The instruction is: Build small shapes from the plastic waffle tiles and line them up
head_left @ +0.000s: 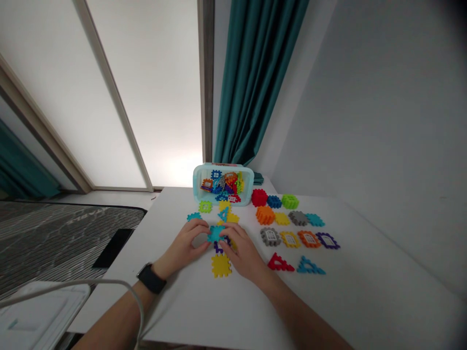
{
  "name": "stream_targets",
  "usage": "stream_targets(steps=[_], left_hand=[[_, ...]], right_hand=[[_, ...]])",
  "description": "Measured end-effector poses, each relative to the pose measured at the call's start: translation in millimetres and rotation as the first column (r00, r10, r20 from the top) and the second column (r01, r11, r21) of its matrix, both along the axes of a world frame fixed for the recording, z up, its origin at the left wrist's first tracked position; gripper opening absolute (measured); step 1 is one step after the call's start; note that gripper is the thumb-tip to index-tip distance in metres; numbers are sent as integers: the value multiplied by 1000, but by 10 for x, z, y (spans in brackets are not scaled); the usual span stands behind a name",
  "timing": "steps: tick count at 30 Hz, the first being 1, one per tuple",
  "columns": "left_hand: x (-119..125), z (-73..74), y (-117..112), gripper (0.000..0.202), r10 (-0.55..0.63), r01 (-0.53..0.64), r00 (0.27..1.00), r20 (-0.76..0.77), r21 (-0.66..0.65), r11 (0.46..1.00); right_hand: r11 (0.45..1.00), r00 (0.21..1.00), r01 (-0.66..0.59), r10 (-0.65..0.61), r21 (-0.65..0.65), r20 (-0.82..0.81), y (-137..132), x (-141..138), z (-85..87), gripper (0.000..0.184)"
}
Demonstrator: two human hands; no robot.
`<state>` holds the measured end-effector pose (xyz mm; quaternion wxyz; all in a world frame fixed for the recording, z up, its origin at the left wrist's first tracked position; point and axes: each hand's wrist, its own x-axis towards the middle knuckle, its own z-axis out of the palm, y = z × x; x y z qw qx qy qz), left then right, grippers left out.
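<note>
Both my hands meet over the white table (328, 291) on a teal toothed block (215, 233). My left hand (188, 245), with a black watch at the wrist, pinches the block's left edge. My right hand (242, 250) grips its right side and lies over a purple piece (219, 247) beneath. A yellow toothed square (221, 265) lies just in front of my hands. A blue triangle (224, 214) and yellow pieces (232, 218) sit just behind them.
A light blue bin (197, 187) lies tipped on its side at the table's back, spilling colourful blocks. Sorted rows of blocks (292, 228) lie to the right, with a red triangle (279, 264) and a teal triangle (309, 266) nearest. A teal curtain (255, 82) hangs behind.
</note>
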<state>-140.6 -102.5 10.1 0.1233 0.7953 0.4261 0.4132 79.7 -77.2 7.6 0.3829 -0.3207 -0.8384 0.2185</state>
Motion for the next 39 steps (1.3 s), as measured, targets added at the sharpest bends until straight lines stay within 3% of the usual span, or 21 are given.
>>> stream_targets(steps=[2,10,15,22,25,29,33,39], left_hand=[[-8,14,6,7,-5,5,1000,27,-12,1000],[57,67,-7,4,11,-5,996,85,-67,998],[83,46,-29,48,-24,24,999,28,-11,1000],[15,-6,-39,51,24,2,981,-191,138,990],[3,-11,-40,48,53,-12,971,-233,174,985],[-1,-25,-26,46,70,-36,978,-194,174,984],[-31,-79,5,45,79,-57,989,-128,171,984],[-66,-124,34,45,68,-57,995,-74,148,987]], right_hand=[[1000,1000,1,-1,-14,-5,11,-1,9,15],[988,989,73,-89,-134,-115,42,-51,-24,18],[941,971,37,-113,-336,-210,39,-55,-3,24],[875,960,-65,-76,-480,-269,54,-55,-36,26],[910,968,-28,-79,-414,-238,54,-41,-39,26],[986,986,-1,-26,-169,-162,29,-18,-12,27],[998,993,-51,47,-40,-108,13,12,6,37],[995,992,-100,99,-3,-82,33,61,15,43]])
